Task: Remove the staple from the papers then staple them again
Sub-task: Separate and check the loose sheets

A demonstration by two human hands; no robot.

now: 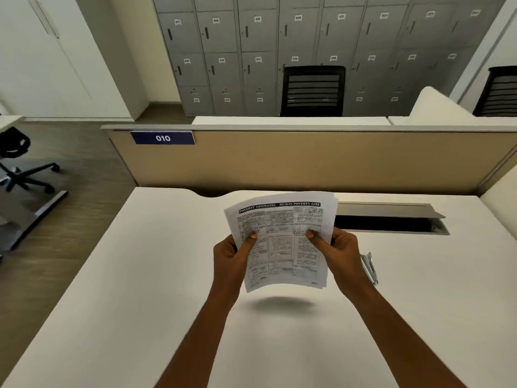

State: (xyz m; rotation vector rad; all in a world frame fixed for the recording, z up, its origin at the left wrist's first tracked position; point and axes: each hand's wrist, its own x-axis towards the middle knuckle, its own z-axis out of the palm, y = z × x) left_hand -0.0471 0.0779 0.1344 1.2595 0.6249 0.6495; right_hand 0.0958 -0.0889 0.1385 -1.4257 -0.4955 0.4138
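A small stack of printed papers (281,228) with a black headline bar is held up above the white desk (140,275), its shadow on the desk below. My left hand (233,256) grips the stack's left edge, thumb on the front page. My right hand (340,253) grips the right edge the same way. The sheets fan slightly at the top right. No staple is visible from here. A silver stapler (369,268) lies on the desk just right of my right wrist, partly hidden by it.
An open cable tray slot (389,222) is set in the desk behind the papers. A tan partition (307,161) with a "010" sign closes the far edge. Office chairs and grey lockers stand beyond; another chair is on the floor at left.
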